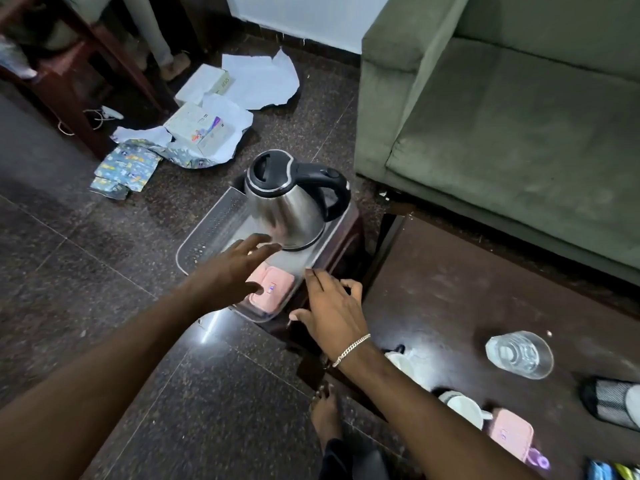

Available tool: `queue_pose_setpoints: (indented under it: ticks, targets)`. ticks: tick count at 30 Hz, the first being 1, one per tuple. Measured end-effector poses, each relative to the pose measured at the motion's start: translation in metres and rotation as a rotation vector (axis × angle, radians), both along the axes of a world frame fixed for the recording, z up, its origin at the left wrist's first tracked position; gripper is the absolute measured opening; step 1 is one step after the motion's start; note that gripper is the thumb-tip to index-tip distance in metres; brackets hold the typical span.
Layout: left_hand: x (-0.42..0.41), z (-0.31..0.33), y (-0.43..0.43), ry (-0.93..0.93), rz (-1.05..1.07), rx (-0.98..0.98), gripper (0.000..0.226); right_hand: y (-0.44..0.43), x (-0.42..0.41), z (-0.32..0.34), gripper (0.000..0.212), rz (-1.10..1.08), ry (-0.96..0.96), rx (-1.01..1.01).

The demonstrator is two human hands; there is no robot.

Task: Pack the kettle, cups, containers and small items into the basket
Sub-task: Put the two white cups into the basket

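A steel kettle (289, 206) with a black lid and handle stands upright in the far end of a clear plastic basket (207, 233) resting on a dark stool. A pink container (273, 287) lies in the basket's near end. My left hand (235, 271) hovers over the basket with fingers spread, empty, partly covering the pink container. My right hand (332, 313), empty with fingers apart, rests at the basket's near right corner. On the dark table to the right lie a clear glass (519, 355), white cups (464, 408) and a second pink container (512, 433).
A green sofa (502, 116) stands behind the table (450, 289). Torn paper and small boxes (204, 129) litter the floor beyond the basket. A dark wooden shelf (69, 81) stands far left. A black mesh item (609, 401) and coloured packets (613, 472) lie at the table's right edge. My bare foot (325, 414) is below.
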State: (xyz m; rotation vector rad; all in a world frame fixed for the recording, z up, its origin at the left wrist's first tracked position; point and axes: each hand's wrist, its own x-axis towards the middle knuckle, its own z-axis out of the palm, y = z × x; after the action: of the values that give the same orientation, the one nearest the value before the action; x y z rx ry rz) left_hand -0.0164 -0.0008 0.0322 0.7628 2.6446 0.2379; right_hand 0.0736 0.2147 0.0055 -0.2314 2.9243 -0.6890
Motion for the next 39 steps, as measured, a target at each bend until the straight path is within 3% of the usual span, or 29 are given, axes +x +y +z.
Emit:
queue_pose_setpoints:
  ticks: [8,16,26,33,39]
  targets:
    - [0.073,-0.003,0.123,-0.025,-0.062,0.152,0.087,0.134,0.085,-0.004,0.075,-0.079,-0.112,0.073]
    - [0.161,-0.072,0.219,-0.190,-0.168,-0.072,0.096,0.224,0.185,-0.033,0.065,-0.276,-0.343,0.176]
    - [0.201,-0.110,0.251,-0.180,-0.103,-0.185,0.081,0.222,0.221,-0.077,0.082,-0.286,-0.475,0.241]
    - [0.193,-0.111,0.253,-0.167,-0.113,-0.160,0.060,0.217,0.212,-0.079,0.068,-0.309,-0.473,0.211]
    - [0.168,-0.060,0.223,-0.115,-0.089,-0.070,0.057,0.201,0.182,-0.036,0.064,-0.292,-0.352,0.145]
